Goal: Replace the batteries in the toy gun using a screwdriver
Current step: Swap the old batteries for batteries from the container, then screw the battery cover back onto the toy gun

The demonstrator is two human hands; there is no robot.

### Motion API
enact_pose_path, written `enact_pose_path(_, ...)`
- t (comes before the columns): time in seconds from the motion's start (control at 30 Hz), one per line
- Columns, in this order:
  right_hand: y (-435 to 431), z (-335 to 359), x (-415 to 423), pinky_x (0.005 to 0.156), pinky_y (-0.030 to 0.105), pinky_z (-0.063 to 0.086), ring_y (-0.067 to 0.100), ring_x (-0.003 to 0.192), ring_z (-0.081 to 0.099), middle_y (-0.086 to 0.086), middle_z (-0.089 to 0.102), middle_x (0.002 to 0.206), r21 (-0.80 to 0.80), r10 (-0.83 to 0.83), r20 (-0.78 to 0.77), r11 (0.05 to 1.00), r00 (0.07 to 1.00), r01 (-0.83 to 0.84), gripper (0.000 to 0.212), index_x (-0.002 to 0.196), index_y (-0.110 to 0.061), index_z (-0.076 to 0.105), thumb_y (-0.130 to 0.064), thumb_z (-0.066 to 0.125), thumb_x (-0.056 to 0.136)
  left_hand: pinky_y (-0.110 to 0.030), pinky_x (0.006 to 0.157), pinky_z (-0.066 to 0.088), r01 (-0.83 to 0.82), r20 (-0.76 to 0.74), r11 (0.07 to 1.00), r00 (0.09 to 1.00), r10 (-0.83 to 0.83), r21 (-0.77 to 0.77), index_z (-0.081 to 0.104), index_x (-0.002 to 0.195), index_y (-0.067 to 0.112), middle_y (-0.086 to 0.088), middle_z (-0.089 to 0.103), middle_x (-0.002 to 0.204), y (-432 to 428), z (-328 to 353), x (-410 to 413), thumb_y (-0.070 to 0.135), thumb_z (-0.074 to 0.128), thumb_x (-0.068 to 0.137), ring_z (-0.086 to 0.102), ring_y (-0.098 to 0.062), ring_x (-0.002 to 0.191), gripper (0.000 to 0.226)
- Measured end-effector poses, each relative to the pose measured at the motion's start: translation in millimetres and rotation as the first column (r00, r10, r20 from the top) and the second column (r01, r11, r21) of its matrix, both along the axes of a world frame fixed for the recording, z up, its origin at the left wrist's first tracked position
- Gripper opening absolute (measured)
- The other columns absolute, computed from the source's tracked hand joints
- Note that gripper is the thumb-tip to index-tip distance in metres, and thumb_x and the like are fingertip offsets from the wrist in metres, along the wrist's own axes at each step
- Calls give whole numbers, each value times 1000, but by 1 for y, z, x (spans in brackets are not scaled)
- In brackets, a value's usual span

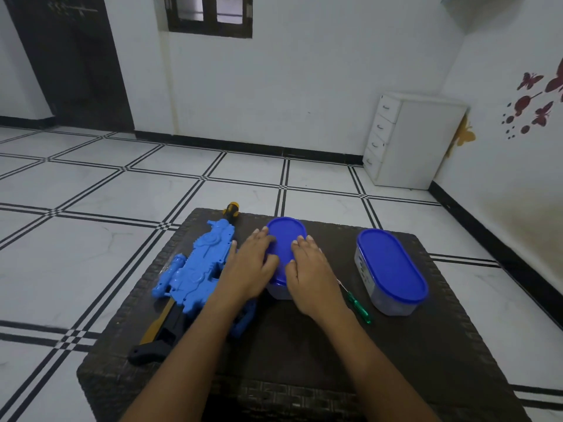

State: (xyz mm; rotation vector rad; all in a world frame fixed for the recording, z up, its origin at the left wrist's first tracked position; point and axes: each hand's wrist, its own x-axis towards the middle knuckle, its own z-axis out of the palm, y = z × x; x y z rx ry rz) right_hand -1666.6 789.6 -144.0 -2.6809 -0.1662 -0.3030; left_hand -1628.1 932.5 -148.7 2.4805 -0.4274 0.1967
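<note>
A blue toy gun with a black and yellow stock lies on the left of the dark woven table, its muzzle pointing away from me. A blue-lidded clear container stands at the table's middle. My left hand rests on its left side and my right hand on its right side, fingers spread over the lid. A green-handled screwdriver lies just right of my right hand. Whether the lid is gripped or only touched, I cannot tell.
A second blue-lidded container stands at the table's right. Beyond the table is a white tiled floor with black lines. A white drawer cabinet stands in the far right corner against the wall.
</note>
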Motion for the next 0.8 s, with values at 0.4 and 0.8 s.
enact_pose_path(0.4,-6,0,3,120,29,10,19,149,11,9,23,159,-112,37,-36,993,999,-41,53,151,-5,25,-28,29,103,-53,114,-12,-60,-40,992,997,65,111,28,148,30,14,19,157,-14,-1,21,28,25,98,15,-7,145,50)
enact_pose_path(0.8,-16,3,-6,122,46,1,13,150,-3,-1,3,163,-186,39,-146,980,988,-67,119,155,-15,7,-93,27,67,-51,114,-13,20,3,996,1000,-20,90,15,151,34,17,9,158,4,-7,8,43,19,102,-3,-3,145,50)
